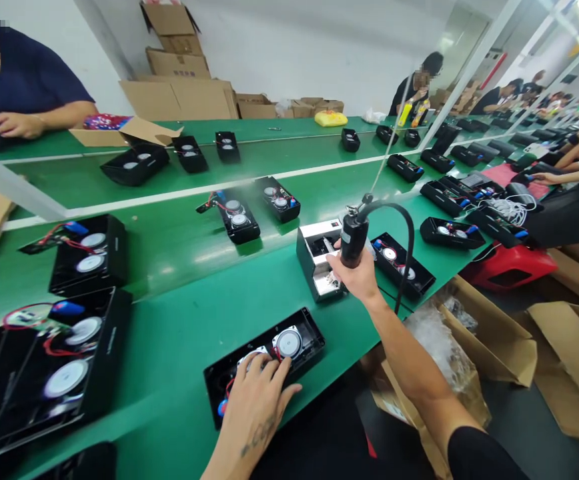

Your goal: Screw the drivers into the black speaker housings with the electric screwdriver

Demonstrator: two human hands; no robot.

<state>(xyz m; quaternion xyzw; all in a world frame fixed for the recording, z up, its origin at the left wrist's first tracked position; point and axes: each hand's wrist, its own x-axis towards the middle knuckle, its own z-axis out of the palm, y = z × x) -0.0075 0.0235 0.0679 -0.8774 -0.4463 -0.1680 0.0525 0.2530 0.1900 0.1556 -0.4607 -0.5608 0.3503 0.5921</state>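
A black speaker housing (314,333) with two round silver speakers lies on the green bench in front of me. My left hand (262,393) rests over it, fingers spread across the left speaker and touching the edge of the right one. Red wires and a blue part show at the housing's left end. My right hand (357,270) is wrapped round a black electric screwdriver (353,240), which hangs from a cord with a curved black cable. The screwdriver is upright above a metal-fronted box (319,233); its tip is hidden.
More speaker housings stand at the left (114,253), beyond on the green surface (239,213) and to the right (404,267). Open cardboard boxes (489,327) and a red object (514,267) are below the bench's right edge. Other people sit across and along the line.
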